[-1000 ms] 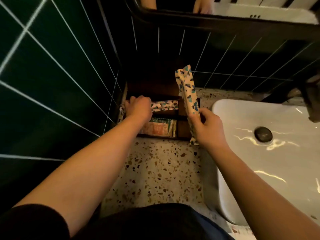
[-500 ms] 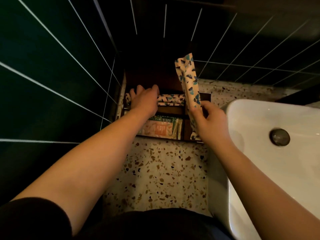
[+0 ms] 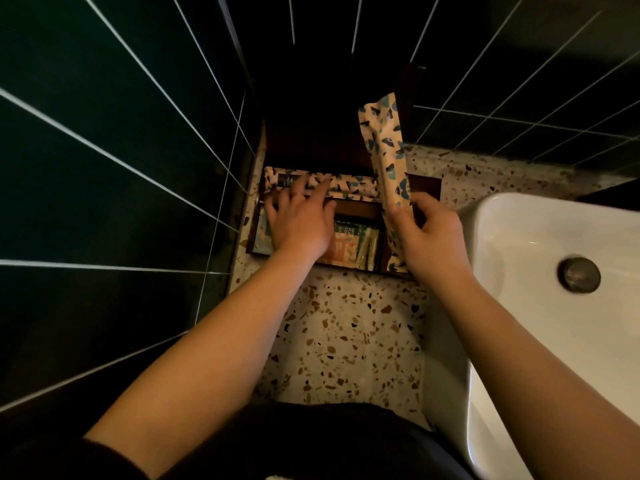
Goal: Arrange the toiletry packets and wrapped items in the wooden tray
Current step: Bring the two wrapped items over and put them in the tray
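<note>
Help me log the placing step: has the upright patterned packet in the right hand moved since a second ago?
No, not noticeably. The upright patterned packet stands at the wooden tray's right end as before, gripped by the right hand; only the camera shifted.

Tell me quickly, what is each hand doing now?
Left hand: open, fingers spread flat on the patterned packets in the wooden tray.
Right hand: closed on an upright patterned wrapped packet.

At frame centre your dark wooden tray [image 3: 425, 184] holds patterned wrapped items [image 3: 349, 186] lying flat along its far compartment, orange and green packets [image 3: 353, 245] nearer, and one long patterned wrapped item [image 3: 387, 147] upright at its right end.
</note>
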